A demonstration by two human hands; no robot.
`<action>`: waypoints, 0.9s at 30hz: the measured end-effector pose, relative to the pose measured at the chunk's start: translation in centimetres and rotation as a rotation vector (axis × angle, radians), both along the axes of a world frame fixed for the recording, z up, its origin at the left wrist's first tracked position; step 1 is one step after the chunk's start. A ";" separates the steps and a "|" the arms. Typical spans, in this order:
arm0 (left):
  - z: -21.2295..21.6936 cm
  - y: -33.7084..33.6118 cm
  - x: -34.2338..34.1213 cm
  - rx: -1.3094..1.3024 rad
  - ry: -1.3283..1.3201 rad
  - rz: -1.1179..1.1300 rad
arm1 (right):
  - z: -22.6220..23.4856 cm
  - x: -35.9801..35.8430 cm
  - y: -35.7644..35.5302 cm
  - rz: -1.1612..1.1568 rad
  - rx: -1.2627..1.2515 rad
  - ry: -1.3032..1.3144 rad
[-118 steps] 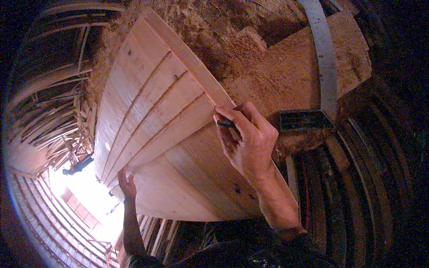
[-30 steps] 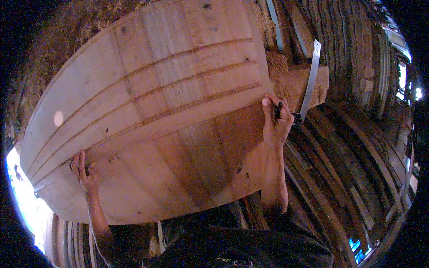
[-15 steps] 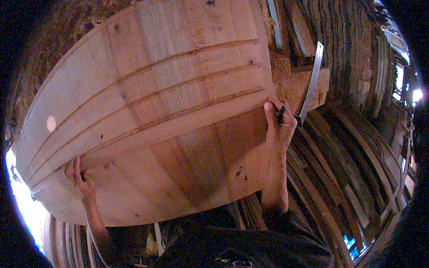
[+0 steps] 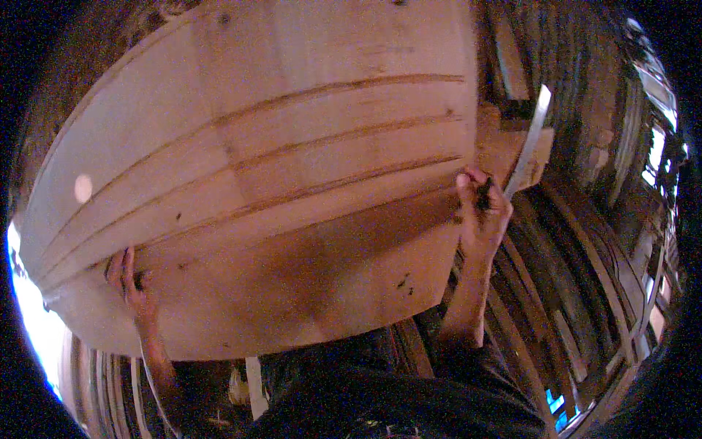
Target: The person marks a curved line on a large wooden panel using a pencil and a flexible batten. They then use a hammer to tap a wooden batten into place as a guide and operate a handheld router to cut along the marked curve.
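Note:
A broad, pale wooden board [image 4: 314,146] fills most of the view, with several long brown grooves running across it. A straight, shaded edge crosses its nearer part, with one of my hands at each end. My left hand [image 4: 131,278] rests at the left end, fingers stretched out on the wood. At the right end my right hand [image 4: 484,208] is closed, thumb and forefinger against the board. From this hand rises a metal blade [image 4: 530,139], like that of a square. Something dark, perhaps a pen, shows between the fingers; blur hides its kind.
Behind the board's right end is a wooden block [image 4: 537,157]. Long timber strips [image 4: 563,271] lie at the right, and more slats [image 4: 110,395] stand at the lower left. Bright light enters from the left edge [image 4: 33,329]. My dark clothing [image 4: 329,395] borders the board's near edge.
The view has shifted, so the board's right end and my right hand with the metal blade appear farther right. My left hand keeps its place on the board. The picture is blurrier.

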State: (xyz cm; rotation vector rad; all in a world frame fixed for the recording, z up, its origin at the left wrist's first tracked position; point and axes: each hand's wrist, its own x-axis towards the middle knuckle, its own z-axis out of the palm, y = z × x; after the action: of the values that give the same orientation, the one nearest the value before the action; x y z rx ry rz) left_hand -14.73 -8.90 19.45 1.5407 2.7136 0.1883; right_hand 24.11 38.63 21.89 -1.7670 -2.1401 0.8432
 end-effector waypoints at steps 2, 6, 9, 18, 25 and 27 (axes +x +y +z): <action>-0.4 1.1 0.9 0.038 -0.033 -0.011 | -0.5 1.0 0.4 0.001 -0.007 -0.052; 0.4 -0.1 3.3 -0.039 0.011 0.003 | 2.1 2.7 0.2 -0.052 -0.066 -0.072; 2.0 0.0 4.7 -0.019 -0.170 0.085 | 4.3 3.2 0.2 0.027 -0.077 -0.126; 9.6 -7.0 3.9 -0.114 -0.133 0.277 | 5.5 13.2 2.9 0.143 -0.055 -0.172; 12.1 -14.1 -6.8 -0.183 -0.333 0.334 | 2.3 17.1 9.3 0.075 -0.085 -0.122; 10.6 -15.4 -8.9 -0.253 -0.238 0.169 | 2.8 17.1 9.3 0.088 -0.018 -0.207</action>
State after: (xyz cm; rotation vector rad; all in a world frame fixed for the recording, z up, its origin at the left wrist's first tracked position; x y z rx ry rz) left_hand -23.58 -24.31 30.05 1.1456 2.5613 0.0249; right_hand 41.23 47.89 24.73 -1.8534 -2.3630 0.7293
